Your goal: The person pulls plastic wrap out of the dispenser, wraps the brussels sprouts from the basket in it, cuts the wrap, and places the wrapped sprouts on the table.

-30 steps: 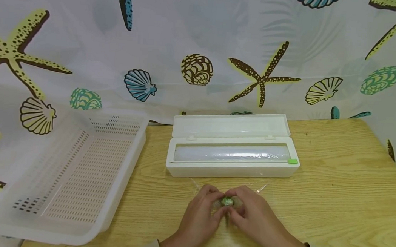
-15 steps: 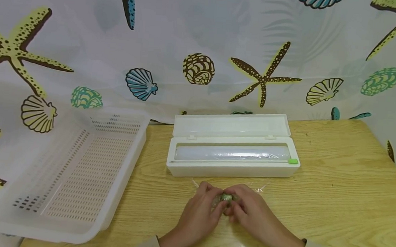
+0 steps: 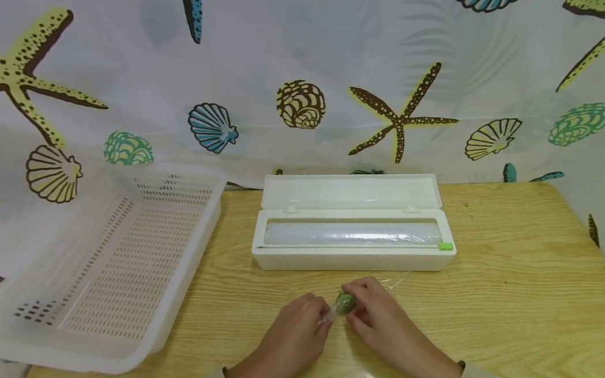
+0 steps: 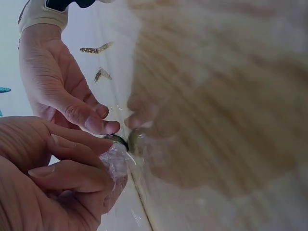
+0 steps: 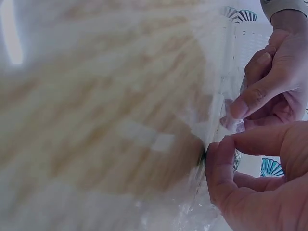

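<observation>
A small round green thing [image 3: 346, 302], wrapped in clear plastic wrap [image 3: 330, 316], is between my two hands just above the tabletop; its exact kind cannot be made out. My left hand [image 3: 293, 334] pinches the gathered wrap at its left side, which shows as crinkled film [image 4: 115, 161] in the left wrist view. Thumb and fingers of my right hand [image 3: 386, 328] hold the green thing from the right. In the right wrist view those fingers mostly cover it. Loose film sticks out beyond the right fingertips.
Behind the hands stands a white plastic-wrap dispenser [image 3: 355, 264], lid raised, with a roll [image 3: 354, 234] inside and a green slider [image 3: 446, 246] at its right end. A white perforated basket [image 3: 184, 289] occupies the left. Wooden tabletop [image 3: 525, 295] extends right, up to a patterned cloth [image 3: 258, 65].
My left hand has drawn slightly left and down, from beside the green thing to a pinch on the wrap. The green thing now tilts and shows more. The right hand stays nearly in place.
</observation>
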Demonstrator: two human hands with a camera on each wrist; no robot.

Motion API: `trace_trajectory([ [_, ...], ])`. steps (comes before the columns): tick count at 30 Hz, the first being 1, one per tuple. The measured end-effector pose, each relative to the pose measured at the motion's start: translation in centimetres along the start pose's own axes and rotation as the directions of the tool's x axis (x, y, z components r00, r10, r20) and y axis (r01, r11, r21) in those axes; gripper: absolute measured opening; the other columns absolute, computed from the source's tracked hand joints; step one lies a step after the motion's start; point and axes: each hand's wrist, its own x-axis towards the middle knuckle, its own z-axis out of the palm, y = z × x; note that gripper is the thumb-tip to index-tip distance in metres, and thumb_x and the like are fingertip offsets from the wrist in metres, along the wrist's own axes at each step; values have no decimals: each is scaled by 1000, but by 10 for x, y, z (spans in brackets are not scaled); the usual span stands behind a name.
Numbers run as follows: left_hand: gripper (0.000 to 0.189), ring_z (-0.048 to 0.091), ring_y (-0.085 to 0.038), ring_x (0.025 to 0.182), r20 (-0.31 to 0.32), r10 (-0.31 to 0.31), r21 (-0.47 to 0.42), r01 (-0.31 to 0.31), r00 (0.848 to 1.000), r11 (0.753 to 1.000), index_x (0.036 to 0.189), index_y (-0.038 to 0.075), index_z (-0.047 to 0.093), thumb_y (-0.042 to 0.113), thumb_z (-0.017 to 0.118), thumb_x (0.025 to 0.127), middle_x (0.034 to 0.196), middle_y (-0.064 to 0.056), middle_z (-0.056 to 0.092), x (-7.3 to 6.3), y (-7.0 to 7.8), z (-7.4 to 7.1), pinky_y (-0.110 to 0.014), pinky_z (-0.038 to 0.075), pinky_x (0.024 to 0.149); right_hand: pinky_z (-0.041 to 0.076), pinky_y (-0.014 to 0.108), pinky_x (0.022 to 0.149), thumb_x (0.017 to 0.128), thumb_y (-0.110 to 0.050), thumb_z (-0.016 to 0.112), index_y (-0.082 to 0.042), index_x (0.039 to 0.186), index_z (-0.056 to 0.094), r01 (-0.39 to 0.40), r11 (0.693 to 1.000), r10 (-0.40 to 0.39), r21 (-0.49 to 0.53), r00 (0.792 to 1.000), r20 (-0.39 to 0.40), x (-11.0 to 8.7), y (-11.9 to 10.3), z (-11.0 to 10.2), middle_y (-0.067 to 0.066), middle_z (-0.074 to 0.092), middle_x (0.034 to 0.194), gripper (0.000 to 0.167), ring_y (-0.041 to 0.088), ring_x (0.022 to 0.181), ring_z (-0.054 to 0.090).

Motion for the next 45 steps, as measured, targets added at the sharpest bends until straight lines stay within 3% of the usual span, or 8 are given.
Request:
trace_trajectory([
  [6, 8, 58, -6, 68, -16, -30, -195, 26, 999, 981, 95, 6, 70, 6, 75, 102, 82, 4, 69, -1, -1, 3, -25, 51, 59, 62, 25, 78, 89, 16, 77, -2, 137, 66, 17, 1000, -17, -18, 1000, 1, -1, 0, -3, 8, 64, 134, 52, 10, 90, 72],
  [11, 5, 69, -11, 76, 54, -80, -412, 95, 995, 906, 105, 3, 70, 5, 71, 102, 85, 4, 74, -2, 1, 4, -27, 58, 65, 62, 25, 75, 86, 16, 80, -7, 125, 69, 53, 999, -53, -5, 999, -9, -1, -1, -4, 7, 67, 131, 46, 10, 87, 73],
  [19, 26, 56, -8, 57, 203, -184, -681, 274, 962, 680, 127, -3, 67, 4, 64, 103, 108, -6, 73, -9, 7, 1, -21, 45, 48, 61, 25, 75, 88, 5, 88, -8, 118, 79, 32, 999, -32, -36, 999, 19, 0, 4, -9, 11, 67, 135, 34, 10, 90, 71],
  [26, 35, 36, -4, 36, 253, -195, -790, 318, 948, 524, 137, -6, 68, 3, 53, 107, 48, 3, 46, -17, 6, 3, -18, 28, 36, 61, 27, 75, 89, 6, 87, -11, 113, 82, 38, 999, -38, -37, 999, 1, 1, 8, -11, 8, 69, 129, 30, 9, 89, 69],
  [31, 29, 34, -2, 38, 203, -193, -776, 278, 960, 567, 126, -2, 77, 0, 57, 106, 59, 3, 59, -14, -2, 3, -18, 29, 37, 60, 31, 82, 91, 2, 87, -16, 106, 86, 53, 995, -57, -87, 997, -43, -1, 8, -11, 2, 70, 123, 23, 17, 100, 69],
  [36, 24, 37, -3, 45, 156, -191, -680, 245, 969, 691, 120, 0, 79, -3, 62, 104, 101, -3, 81, -7, -12, -3, -17, 30, 41, 59, 31, 82, 94, 0, 85, -15, 104, 86, 35, 996, -40, -82, 998, -57, -3, 7, -12, -1, 68, 120, 17, 17, 101, 67],
  [40, 36, 46, -7, 56, 109, -153, -591, 187, 982, 785, 132, 2, 74, -8, 66, 98, 94, -2, 81, -3, -15, -5, -17, 34, 47, 56, 27, 75, 94, 1, 85, -11, 104, 87, -1, 999, -2, -49, 997, -75, -6, 4, -13, -3, 63, 114, 16, 15, 94, 62],
  [45, 51, 53, -8, 52, 94, -119, -621, 152, 988, 769, 146, 12, 69, -5, 74, 98, 94, -4, 81, -1, -15, 2, -19, 40, 47, 55, 25, 73, 94, 2, 83, -12, 104, 86, -14, 1000, 14, 3, 997, -69, -6, 4, -14, -6, 60, 105, 17, 14, 90, 59],
])
